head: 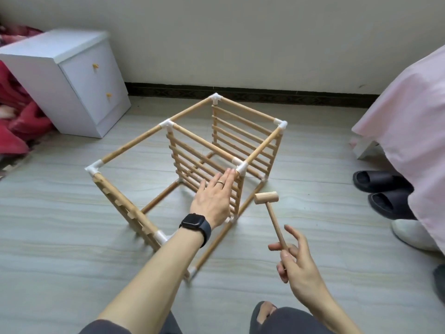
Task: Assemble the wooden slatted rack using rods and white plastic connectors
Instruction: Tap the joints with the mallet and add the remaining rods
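The wooden rack (134,147) stands on the floor as a box frame of rods joined by white plastic connectors (241,168), with slatted panels inside. My left hand (213,197), with a ring and a black watch, reaches forward with straight fingers; its fingertips touch the rack just below the near right connector. My right hand (292,257) pinches the handle end of a small wooden mallet (266,198), whose head points up and sits just right of the rack.
A white bedside cabinet (69,80) stands at the back left beside red bedding (16,116). A pink-covered bed (409,131) is on the right, with black slippers (382,189) and a white shoe (414,233) under it. My knees are at the bottom edge.
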